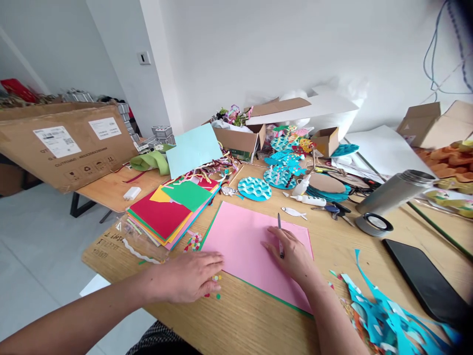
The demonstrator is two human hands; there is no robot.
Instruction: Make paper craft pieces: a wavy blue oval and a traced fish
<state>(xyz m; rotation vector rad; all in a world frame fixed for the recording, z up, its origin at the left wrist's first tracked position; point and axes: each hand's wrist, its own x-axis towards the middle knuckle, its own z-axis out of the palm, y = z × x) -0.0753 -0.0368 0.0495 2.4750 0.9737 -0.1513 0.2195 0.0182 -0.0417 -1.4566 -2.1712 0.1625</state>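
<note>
A sheet of pink paper (244, 236) lies flat on the wooden table, with green edges showing beneath its left and front sides. My left hand (190, 276) rests at the paper's near left corner, fingers stretched out and holding nothing. Small coloured paper dots (217, 278) lie beside its fingertips. Over the right part of the pink sheet, my right hand (291, 251) holds a grey pen (280, 222) between its fingers, one end pointing away from me. Beyond the sheet lies a white fish cutout (294, 213).
A stack of coloured paper (162, 217) sits to the left. Wavy blue discs (254, 189), a white glue bottle (309, 200) and keys (330, 209) lie behind. To the right are a metal flask (395, 191), its lid (374, 224), a black phone (424, 278) and blue scraps (384, 315).
</note>
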